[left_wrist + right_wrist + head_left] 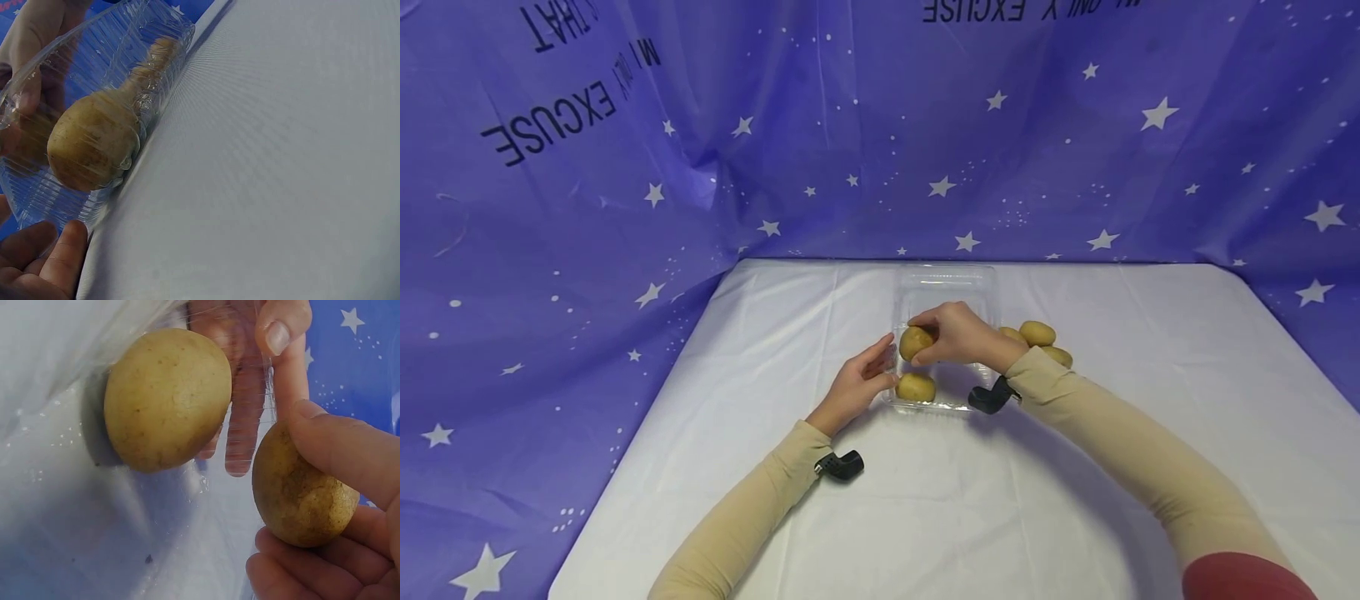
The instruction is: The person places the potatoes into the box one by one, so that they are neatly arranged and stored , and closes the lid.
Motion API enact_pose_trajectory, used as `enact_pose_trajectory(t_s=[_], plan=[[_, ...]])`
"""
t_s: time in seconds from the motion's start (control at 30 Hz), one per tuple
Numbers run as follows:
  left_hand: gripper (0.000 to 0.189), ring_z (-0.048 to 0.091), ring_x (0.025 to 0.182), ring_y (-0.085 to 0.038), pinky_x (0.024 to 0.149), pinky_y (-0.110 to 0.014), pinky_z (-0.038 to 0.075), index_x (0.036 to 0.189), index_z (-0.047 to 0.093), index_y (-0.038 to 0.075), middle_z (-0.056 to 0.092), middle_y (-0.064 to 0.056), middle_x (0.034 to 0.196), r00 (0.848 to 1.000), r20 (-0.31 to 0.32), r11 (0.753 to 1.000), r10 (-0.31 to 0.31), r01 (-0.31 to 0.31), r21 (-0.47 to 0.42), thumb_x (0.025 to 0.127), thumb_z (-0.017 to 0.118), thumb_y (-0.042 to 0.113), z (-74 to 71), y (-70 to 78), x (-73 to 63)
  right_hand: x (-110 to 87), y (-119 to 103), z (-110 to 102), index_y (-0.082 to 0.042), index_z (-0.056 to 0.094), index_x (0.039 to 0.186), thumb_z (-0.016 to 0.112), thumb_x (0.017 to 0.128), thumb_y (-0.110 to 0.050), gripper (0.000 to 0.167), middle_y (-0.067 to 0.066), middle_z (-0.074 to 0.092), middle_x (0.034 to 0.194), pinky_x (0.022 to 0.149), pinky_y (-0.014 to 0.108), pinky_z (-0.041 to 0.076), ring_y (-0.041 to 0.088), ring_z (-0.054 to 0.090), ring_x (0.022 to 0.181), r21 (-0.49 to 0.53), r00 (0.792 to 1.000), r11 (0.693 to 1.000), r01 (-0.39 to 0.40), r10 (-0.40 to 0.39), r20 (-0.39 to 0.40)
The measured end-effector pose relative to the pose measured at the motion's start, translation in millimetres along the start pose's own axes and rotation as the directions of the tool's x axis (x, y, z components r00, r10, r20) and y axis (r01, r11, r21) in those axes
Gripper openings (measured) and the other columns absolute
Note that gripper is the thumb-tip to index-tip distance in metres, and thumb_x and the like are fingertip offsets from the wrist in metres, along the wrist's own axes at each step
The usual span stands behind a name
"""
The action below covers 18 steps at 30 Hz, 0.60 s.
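Note:
A clear plastic container [943, 404] lies on the table, its lid [946, 279] opened out toward the back. One potato [916, 387] sits in its front left corner. Over the container's left side, my right hand [958, 335] grips another potato [306, 487] between thumb and fingers; this one has brown patches on its skin. My left hand [853, 387] holds the container's left wall, with the thumb at the rim and the fingers along the outside. Through the clear plastic, those fingers [244, 431] show behind the wall.
Several more potatoes [1037, 333] lie to the right of the container, partly behind my right wrist. A white cloth [880, 517] covers the table. Behind and to the left hangs a purple curtain [850, 125] with white stars. Each wrist wears a small black camera [842, 466].

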<state>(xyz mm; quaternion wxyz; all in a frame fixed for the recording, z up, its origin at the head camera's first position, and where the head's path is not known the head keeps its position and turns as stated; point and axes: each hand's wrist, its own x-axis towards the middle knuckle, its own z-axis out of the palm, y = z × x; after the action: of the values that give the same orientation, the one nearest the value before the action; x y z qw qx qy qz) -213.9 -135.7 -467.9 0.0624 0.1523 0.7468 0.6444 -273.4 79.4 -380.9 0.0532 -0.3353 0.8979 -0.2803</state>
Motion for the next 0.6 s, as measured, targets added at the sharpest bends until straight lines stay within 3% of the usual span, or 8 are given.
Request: enact_pose_trajectory(t_s=[0.6], plan=[[0.072,0.047,0.143,-0.039,0.119,-0.046,0.043,0.159,0.033,0.004,0.038,-0.022,0.161,1.0,0.006,0.999,0.004,-0.004,0.035,0.091,0.061,0.0,-1.4,-0.4,0.0,6.2,-1.3,6.1,0.003,0.072,0.123,0.092,0.07,-0.018,0.061,0.013,0.078,0.11,0.084,0.035,0.061,0.02,0.071,0.093,-0.05,0.996,0.996,0.08,-0.079,0.031]])
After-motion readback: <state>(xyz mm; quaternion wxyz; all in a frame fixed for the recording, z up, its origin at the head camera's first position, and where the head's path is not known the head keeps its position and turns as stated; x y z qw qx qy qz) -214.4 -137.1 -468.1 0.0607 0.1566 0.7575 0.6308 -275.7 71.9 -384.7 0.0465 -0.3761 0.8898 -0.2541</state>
